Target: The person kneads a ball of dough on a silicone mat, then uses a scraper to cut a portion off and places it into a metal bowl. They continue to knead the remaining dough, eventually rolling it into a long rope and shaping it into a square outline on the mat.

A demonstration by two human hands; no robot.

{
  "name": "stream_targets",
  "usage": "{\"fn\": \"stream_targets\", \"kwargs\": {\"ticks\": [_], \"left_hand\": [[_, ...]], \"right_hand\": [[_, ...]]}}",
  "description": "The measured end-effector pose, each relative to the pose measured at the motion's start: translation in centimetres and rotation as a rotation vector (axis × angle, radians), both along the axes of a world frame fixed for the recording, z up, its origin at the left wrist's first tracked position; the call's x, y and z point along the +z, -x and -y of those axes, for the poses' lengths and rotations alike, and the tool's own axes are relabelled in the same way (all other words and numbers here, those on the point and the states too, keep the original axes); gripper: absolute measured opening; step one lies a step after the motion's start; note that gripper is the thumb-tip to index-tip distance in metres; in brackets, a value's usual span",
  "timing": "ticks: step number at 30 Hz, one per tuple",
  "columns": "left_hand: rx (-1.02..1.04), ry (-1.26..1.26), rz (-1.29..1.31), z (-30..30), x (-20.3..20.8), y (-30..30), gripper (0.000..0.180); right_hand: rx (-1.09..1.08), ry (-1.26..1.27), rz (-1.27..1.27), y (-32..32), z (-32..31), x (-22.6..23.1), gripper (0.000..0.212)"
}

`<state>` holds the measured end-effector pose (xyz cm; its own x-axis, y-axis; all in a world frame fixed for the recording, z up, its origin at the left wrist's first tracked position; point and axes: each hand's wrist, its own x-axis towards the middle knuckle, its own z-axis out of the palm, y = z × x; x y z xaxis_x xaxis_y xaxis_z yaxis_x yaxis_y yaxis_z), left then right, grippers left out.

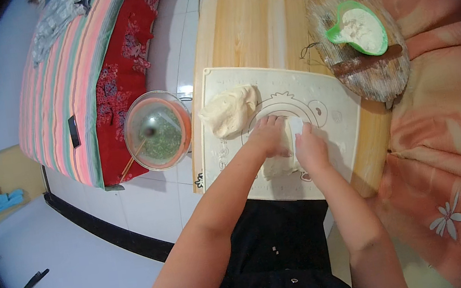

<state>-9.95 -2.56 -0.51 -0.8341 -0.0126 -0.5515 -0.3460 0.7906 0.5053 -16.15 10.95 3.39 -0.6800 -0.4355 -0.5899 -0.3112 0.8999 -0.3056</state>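
A smooth, pale log of dough (280, 166) lies on a white silicone kneading mat (336, 160) printed with a cartoon outline. My left hand (267, 135) rests on the dough's far part from the left, its fingers stretched over it and partly hiding it. In my right hand (311, 148) is a white dough scraper (296, 125), held at the dough's right side; its lower edge is hidden. A larger, soft lump of dough (229, 111) sits to the left, near the mat's left edge, touched by neither hand.
The mat covers the near part of a wooden table (250, 23). At the right stands a round, worn board (360, 79) with a green bowl (383, 39) of flour and a dark rolling pin (367, 61). Left of the table is a lidded bowl (161, 144) of green filling with chopsticks (128, 169).
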Motion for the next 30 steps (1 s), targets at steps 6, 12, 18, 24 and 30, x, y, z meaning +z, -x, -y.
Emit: {"fn": "stream_targets", "kwargs": {"ticks": [6, 12, 18, 24, 30], "left_hand": [[0.186, 0.057, -0.073, -0.3, -4.3, -0.4, 0.061], [0.341, -0.078, -0.197, -1.2, -0.9, -2.8, 0.037], [0.353, -0.094, -0.422, -3.6, 2.1, -8.9, 0.045], [0.422, -0.058, -0.522, -4.5, 1.5, -13.0, 0.057], [0.651, -0.154, -0.238, -2.7, 2.6, -10.6, 0.099]], "right_hand": [[0.005, -0.072, -0.005, 0.0, 3.4, -1.3, 0.032], [-0.008, -0.06, -0.055, -0.5, 4.0, -3.3, 0.034], [-0.082, 0.033, -0.075, 0.2, 2.7, -5.4, 0.032], [-0.009, 0.355, -0.057, 2.9, -1.1, -3.8, 0.032], [0.07, 0.134, -0.013, -1.3, -3.5, 4.0, 0.035]]}}
